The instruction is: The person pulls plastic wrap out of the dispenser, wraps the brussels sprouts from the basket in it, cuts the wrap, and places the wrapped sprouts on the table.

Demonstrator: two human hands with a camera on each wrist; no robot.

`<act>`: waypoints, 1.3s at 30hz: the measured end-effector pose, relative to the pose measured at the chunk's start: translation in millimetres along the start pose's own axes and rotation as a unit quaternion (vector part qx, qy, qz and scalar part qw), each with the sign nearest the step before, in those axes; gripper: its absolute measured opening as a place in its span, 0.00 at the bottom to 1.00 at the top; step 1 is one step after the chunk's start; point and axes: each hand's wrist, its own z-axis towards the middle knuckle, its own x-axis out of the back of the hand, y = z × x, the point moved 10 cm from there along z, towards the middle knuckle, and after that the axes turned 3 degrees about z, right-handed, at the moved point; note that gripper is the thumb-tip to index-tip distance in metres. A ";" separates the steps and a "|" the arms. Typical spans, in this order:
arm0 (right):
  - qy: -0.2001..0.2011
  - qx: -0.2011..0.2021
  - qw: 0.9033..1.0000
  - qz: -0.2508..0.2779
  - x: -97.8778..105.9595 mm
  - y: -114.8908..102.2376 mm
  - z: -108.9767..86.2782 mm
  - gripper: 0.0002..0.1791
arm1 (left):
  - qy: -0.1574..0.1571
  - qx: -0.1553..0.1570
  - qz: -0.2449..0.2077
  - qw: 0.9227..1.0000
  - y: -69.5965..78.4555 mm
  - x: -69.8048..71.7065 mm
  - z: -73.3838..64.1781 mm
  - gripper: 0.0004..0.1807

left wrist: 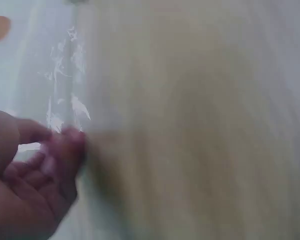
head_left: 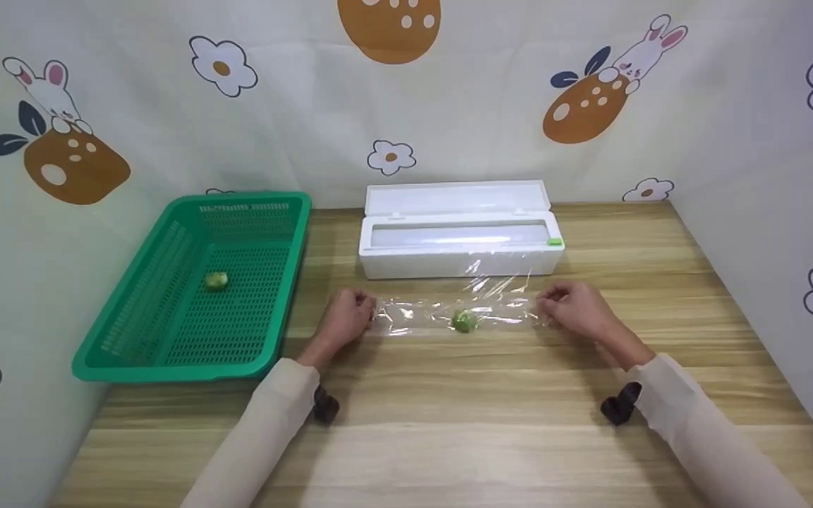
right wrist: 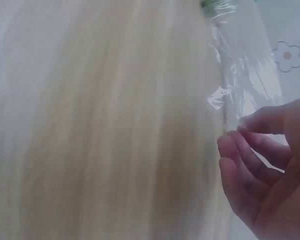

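Note:
A strip of clear cling film (head_left: 410, 316) stretches between both hands, one corner pinched in each. My left hand (head_left: 344, 319) grips its left end between thumb and fingertips, blurred in the left wrist view. At the right end my right hand (head_left: 577, 310) pinches the film, and the right wrist view shows the thumb meeting the index finger there. A small round green vegetable or fruit (head_left: 464, 321) appears at the film, right of its middle; whether it lies under or on it I cannot tell. The film runs back to a white cling film dispenser (head_left: 459, 265), lid raised.
On the left stands a green plastic basket (head_left: 292, 282) with slotted walls, holding one small pale green piece (head_left: 216, 281). A green slider (head_left: 555, 242) sits at the dispenser's right end. Patterned fabric (head_left: 293, 134) surrounds the wooden table (head_left: 449, 437) at the back and sides.

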 end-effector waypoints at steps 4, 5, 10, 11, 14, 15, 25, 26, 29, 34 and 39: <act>0.003 -0.024 1.000 0.015 11.2 -9.3 -4.0 0.15 | 0.021 0.024 0.020 0.999 11.8 12.0 -7.0 0.16; 0.007 -0.028 0.999 0.016 14.2 -12.2 -5.3 0.15 | 0.033 0.017 0.024 0.999 17.3 15.5 -8.8 0.16; 0.040 0.010 0.999 0.022 21.9 -36.4 -14.4 0.13 | 0.039 -0.044 -0.004 0.998 49.5 15.0 -22.4 0.13; 0.045 0.030 0.998 0.022 20.3 -42.8 -16.2 0.12 | 0.030 -0.059 -0.011 0.998 56.1 11.4 -25.6 0.12; 0.035 0.092 0.995 0.011 7.5 -61.4 -22.0 0.12 | -0.010 -0.099 -0.018 0.995 70.6 -3.1 -33.3 0.12; 0.029 0.113 0.993 0.008 2.2 -66.8 -23.7 0.12 | -0.018 -0.118 -0.019 0.993 74.9 -7.3 -35.3 0.11; -0.005 0.216 0.976 -0.042 -44.5 -95.3 -33.0 0.13 | -0.066 -0.204 0.020 0.977 88.7 -53.9 -45.8 0.11; -0.007 0.222 0.974 -0.054 -48.6 -97.7 -33.1 0.13 | -0.068 -0.207 0.029 0.976 90.0 -58.2 -46.2 0.11; -0.007 0.240 0.967 -0.087 -58.2 -104.8 -32.2 0.13 | -0.072 -0.215 0.042 0.973 95.9 -67.6 -46.2 0.12; -0.012 0.235 0.965 -0.113 -69.3 -107.8 -25.2 0.17 | -0.083 -0.222 0.060 0.970 106.2 -77.2 -41.5 0.14; -0.028 0.216 0.968 -0.122 -79.4 -102.8 -17.3 0.19 | -0.108 -0.203 0.077 0.970 105.4 -86.8 -35.1 0.17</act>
